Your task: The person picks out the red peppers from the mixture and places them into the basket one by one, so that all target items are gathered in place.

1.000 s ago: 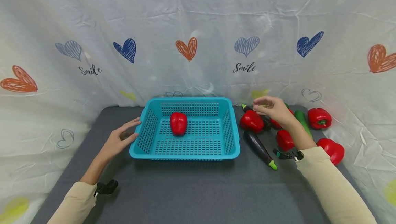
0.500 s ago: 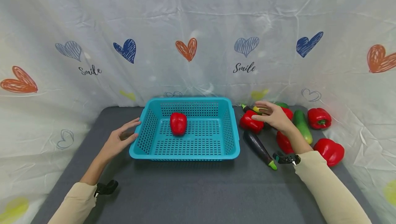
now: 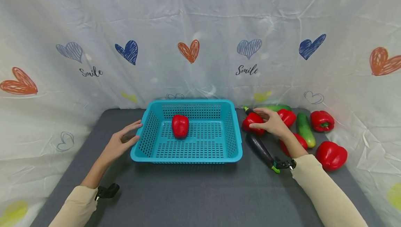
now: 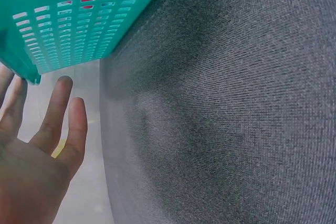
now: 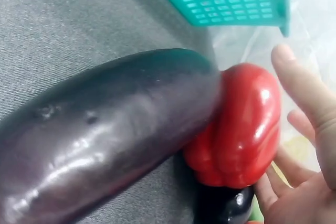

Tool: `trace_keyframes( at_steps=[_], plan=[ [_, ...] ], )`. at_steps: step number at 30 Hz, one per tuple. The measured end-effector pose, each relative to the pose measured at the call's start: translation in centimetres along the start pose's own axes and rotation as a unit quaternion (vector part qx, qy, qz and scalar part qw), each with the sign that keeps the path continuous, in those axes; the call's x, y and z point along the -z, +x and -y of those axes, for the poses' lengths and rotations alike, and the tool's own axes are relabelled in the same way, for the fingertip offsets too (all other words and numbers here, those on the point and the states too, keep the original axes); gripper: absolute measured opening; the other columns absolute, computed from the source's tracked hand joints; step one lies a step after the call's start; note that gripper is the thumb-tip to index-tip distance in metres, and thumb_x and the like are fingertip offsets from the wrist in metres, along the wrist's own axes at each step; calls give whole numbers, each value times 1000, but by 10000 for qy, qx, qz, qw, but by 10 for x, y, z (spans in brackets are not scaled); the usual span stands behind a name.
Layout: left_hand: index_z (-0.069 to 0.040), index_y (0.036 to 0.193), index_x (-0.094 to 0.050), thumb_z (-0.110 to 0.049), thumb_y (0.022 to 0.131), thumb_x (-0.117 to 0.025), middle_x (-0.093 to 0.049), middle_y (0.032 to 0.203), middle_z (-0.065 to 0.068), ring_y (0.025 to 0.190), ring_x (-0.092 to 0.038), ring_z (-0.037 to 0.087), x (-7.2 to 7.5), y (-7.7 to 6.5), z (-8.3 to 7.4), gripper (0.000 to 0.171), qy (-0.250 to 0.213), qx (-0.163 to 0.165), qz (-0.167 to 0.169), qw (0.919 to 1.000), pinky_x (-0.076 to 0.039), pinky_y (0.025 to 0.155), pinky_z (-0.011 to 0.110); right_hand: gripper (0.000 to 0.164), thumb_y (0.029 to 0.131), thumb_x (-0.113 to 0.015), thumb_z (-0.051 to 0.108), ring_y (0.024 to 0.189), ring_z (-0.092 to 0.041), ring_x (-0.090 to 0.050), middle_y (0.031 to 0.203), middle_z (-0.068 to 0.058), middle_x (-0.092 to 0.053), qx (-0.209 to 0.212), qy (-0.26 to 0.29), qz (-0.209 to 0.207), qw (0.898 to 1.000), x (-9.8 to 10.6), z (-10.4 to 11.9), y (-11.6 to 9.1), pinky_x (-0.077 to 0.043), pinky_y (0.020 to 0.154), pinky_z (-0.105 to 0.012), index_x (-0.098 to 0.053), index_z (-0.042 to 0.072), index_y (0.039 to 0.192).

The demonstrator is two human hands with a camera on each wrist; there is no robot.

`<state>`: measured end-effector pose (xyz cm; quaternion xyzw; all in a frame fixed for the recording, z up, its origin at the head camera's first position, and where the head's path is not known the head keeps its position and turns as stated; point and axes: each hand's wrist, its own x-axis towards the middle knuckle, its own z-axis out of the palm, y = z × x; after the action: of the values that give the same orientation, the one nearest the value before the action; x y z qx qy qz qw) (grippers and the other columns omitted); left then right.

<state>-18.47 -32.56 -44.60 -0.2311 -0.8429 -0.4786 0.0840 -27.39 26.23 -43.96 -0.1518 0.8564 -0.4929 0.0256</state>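
My left hand (image 3: 123, 140) rests with extended fingers against the left rim of a blue-green perforated basket (image 3: 188, 159); in the left wrist view its fingertips lie right at the basket's edge. Inside the basket, left of centre, sits one red bell pepper (image 3: 180, 126). To the right of the basket, my right hand (image 3: 272, 124) reaches over another red bell pepper (image 5: 241, 124), fingers behind it and thumb on the near side. In the right wrist view the thumb (image 5: 302, 85) stands apart from the pepper's skin. A dark eggplant (image 3: 259, 147) lies just in front of that pepper.
Right of my hand lie several more red bell peppers (image 3: 331, 155), a cucumber (image 3: 304, 129) and another long green vegetable (image 3: 278, 108) at the back. A second eggplant (image 5: 223, 203) shows beneath the pepper. A white sheet with hearts (image 3: 200, 28) hangs behind the grey table (image 3: 188, 192).
My right hand has come down and slightly left, from above the vegetables to around the red bell pepper beside the basket. The left hand has stayed at the basket's rim.
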Motion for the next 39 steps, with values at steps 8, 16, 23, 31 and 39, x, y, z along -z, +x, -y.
trace_keyframes(
  at_steps=[8, 16, 23, 31, 39],
  plan=[
    [4, 146, -50, 4, 100, -60, -38, 157, 19, 127, -50, 0, 0, 0, -1, 47, 23, 0, -7, 10000, -46, 95, 21, 65, 85, -85, 13, 124, -44, -53, 138, -24, -56, 119, -396, -124, 9991, -6, -3, 2, -46, 99, -57, -55, -5, 141],
    [5, 146, -50, 6, 100, -60, -39, 156, 21, 128, -49, 0, 1, 0, 0, 47, 4, -64, -2, 10000, -46, 95, 20, 64, 86, -84, 13, 124, -45, -54, 138, -23, -57, 90, -436, -183, 9988, -5, -2, 3, -45, 99, -57, -56, -5, 140],
    [4, 146, -51, 6, 99, -60, -39, 156, 20, 127, -50, 0, 1, 0, 1, 47, 24, -92, -9, 10000, -46, 95, 20, 63, 87, -84, 15, 122, -43, -56, 137, -23, -58, 64, -242, -191, 9995, -3, 0, 2, -48, 96, -56, -56, -3, 141],
    [3, 147, -51, 5, 100, -61, -38, 157, 19, 130, -48, 3, 1, 0, 1, 48, 9, -46, 26, 10000, -45, 96, 21, 65, 89, -82, 21, 124, -42, -53, 142, -20, -54, -22, -1, -304, 9995, -1, 2, -1, -53, 91, -49, -53, 1, 145],
    [2, 147, -51, 4, 100, -60, -38, 157, 19, 131, -47, 2, 1, 0, 0, 48, 42, -22, 30, 10000, -45, 96, 20, 64, 91, -80, 27, 123, -45, -51, 143, -21, -53, -49, 119, -422, 9990, 7, 5, -4, -53, 89, -54, -54, 9, 146]
  ],
)
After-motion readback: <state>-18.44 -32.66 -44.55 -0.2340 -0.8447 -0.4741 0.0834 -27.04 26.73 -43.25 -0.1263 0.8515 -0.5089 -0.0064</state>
